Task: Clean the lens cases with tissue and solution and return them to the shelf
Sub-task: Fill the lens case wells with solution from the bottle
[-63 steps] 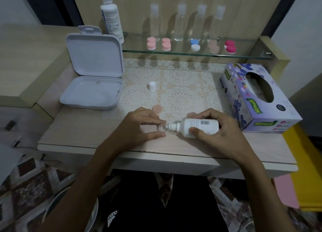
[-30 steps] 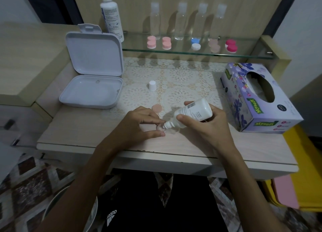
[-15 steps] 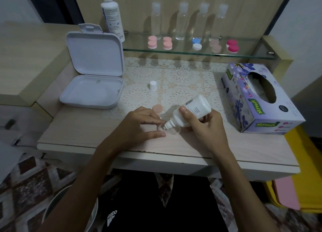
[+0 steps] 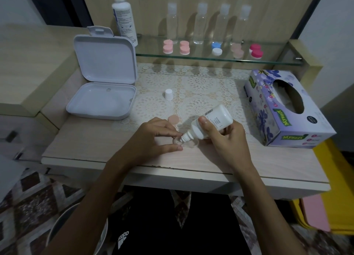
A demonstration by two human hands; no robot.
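Pale wood-grain covers the table (image 4: 92, 139), with a white lace doily (image 4: 199, 93) spread across its middle and a glass shelf (image 4: 272, 60) running along the back against a wooden panel. Both forearms reach in from below. The left hand (image 4: 153, 137) rests low on the table, thumb and forefinger pinching a small clear lens case (image 4: 189, 143) that sits on the bare wood near the front edge. The right hand (image 4: 228, 139) grips a white plastic solution bottle (image 4: 210, 122), thumb laid across its side, and tips it so the ridged nozzle points down into the case.

One round peach cap (image 4: 173, 119) lies flat on the doily just behind the left hand, and a small white bottle cap (image 4: 168, 94) stands farther back. An open white hinged box (image 4: 103, 82) with rounded corners sits at the left; a purple floral cardboard tissue box (image 4: 283, 116) sits at the right. On the shelf stand a tall white bottle (image 4: 124, 17), four clear bottles (image 4: 199, 24) and capped lens cases (image 4: 184, 47) in pink, blue and white, peach, and magenta.
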